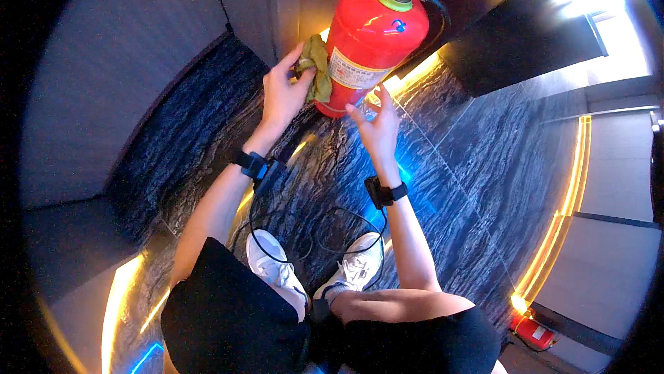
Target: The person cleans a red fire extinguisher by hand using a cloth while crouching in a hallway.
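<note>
A red fire extinguisher [355, 44] stands tilted in the picture at the top centre, with a yellow-green collar, a black handle and hose, and a label bearing writing. My left hand [284, 86] holds a crumpled olive-green cloth [317, 70] against the cylinder's left side. Close to the base on the right is my right hand [378, 125], its thumb and fingers spread. The thumb tip meets the lower edge of the cylinder in the picture; whether it presses there is unclear. Nothing else shows in that hand.
Dark veined floor tiles [446, 182] reflect yellow and blue light. Black cables [254, 228] run from both wrist devices past my white shoes [358, 260]. Grey wall panels [145, 62] rise at left, and a dark cabinet [524, 36] stands upper right. Another red fire extinguisher [534, 331] lies lower right.
</note>
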A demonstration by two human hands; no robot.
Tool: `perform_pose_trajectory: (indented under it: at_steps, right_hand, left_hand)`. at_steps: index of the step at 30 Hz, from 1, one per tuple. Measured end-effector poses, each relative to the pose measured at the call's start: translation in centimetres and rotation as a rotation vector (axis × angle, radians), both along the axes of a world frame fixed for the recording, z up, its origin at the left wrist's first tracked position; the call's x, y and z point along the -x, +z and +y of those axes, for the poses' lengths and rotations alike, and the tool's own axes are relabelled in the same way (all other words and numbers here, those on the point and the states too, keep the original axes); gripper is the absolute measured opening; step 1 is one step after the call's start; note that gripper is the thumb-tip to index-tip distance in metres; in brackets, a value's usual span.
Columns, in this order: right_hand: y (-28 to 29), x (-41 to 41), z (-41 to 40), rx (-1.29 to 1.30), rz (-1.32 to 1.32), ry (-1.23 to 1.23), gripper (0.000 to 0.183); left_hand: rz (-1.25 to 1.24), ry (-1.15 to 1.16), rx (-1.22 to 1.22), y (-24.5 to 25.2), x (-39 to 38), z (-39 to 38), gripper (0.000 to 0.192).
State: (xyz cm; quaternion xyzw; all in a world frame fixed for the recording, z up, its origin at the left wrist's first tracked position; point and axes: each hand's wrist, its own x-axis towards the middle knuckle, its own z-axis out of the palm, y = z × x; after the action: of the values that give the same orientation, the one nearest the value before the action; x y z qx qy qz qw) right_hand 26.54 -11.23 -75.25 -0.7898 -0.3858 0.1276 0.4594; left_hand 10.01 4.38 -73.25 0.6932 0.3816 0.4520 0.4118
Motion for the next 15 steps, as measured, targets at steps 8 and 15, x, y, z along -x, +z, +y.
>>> perform_pose_trajectory:
  at_steps: [8,15]
  right_hand:
    - [-2.1,0.2,2.3,-0.255,-0.181,-0.037,0.106]
    - [-3.2,-2.5,2.9,-0.206,-0.140,0.006,0.101]
  left_hand:
    - [0.105,0.067,0.007,-3.9,0.1,-1.1,0.055]
    - [0.044,0.091,0.056,-4.1,-1.5,-2.6,0.056]
